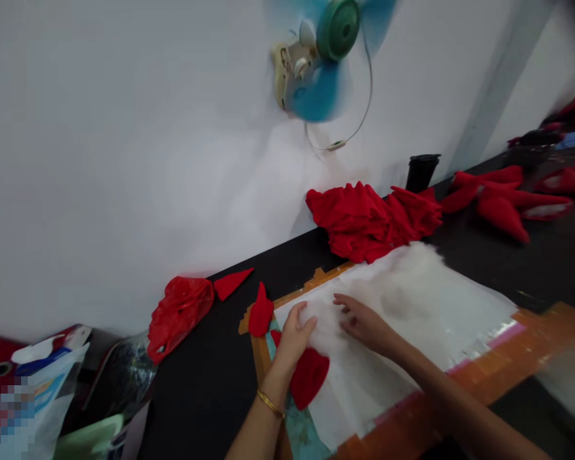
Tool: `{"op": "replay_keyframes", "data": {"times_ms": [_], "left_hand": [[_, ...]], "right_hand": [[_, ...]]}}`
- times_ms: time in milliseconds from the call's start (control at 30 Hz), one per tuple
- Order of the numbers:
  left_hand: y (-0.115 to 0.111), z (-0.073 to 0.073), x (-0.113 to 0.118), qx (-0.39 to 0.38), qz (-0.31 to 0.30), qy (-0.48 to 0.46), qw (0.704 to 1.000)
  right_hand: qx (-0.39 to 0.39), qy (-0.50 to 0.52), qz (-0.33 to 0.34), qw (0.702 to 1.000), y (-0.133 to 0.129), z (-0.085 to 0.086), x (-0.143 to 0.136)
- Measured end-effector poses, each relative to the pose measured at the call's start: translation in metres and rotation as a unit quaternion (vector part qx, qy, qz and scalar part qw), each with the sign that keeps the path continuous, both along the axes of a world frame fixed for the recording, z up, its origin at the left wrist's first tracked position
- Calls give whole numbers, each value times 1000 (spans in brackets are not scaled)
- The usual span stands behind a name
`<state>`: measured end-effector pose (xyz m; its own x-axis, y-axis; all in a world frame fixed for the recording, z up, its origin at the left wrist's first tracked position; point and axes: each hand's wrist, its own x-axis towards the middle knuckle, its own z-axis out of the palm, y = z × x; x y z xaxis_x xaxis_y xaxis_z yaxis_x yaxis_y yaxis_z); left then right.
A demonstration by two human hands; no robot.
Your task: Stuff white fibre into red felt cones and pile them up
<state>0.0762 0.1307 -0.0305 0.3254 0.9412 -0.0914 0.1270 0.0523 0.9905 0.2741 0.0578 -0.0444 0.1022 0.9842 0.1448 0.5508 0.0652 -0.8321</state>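
Observation:
My left hand [294, 335] is over the left part of a white sheet [383, 377], its fingers curved round a tuft of white fluffy stuffing [323, 319]. A gold bracelet circles that wrist. My right hand [361, 321] hovers just to the right with its fingers apart, over the sheet and beside the stuffing. Under my left wrist lies a red fabric piece [310, 378], partly hidden by the arm. A larger heap of white stuffing [412, 281] spreads over the back right of the sheet.
Small red pieces [261, 312] and a red plastic bag [179, 313] lie at left. Behind the sheet is a red fabric pile [368, 217], near a black cup [421, 172]. Stuffed red shapes [503, 198] rest at right. A blue fan [338, 32] hangs on the wall.

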Motion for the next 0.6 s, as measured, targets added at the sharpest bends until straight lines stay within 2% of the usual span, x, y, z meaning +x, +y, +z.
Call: {"op": "replay_keyframes", "data": {"times_ms": [100,167,233,300,367,467,600], "left_hand": [[7,10,-24,92,6,98,991],[9,16,-38,120,3,148,982],[8,19,-45,122,-8,158,980],[5,18,-45,99,-12,136,986],[-1,14,-38,69,-15,101,992],[-7,7,-28,39,-32,63,997],[-9,6,-30,18,-6,37,999]], "right_hand": [[55,-70,8,996,-13,15,20],[99,-105,14,989,-18,31,21],[134,-125,34,982,-16,44,10],[155,-154,70,973,-7,49,-11],[155,-203,104,961,5,42,-34],[114,-289,107,945,21,19,-56],[77,-330,99,936,29,-13,-55]]}}
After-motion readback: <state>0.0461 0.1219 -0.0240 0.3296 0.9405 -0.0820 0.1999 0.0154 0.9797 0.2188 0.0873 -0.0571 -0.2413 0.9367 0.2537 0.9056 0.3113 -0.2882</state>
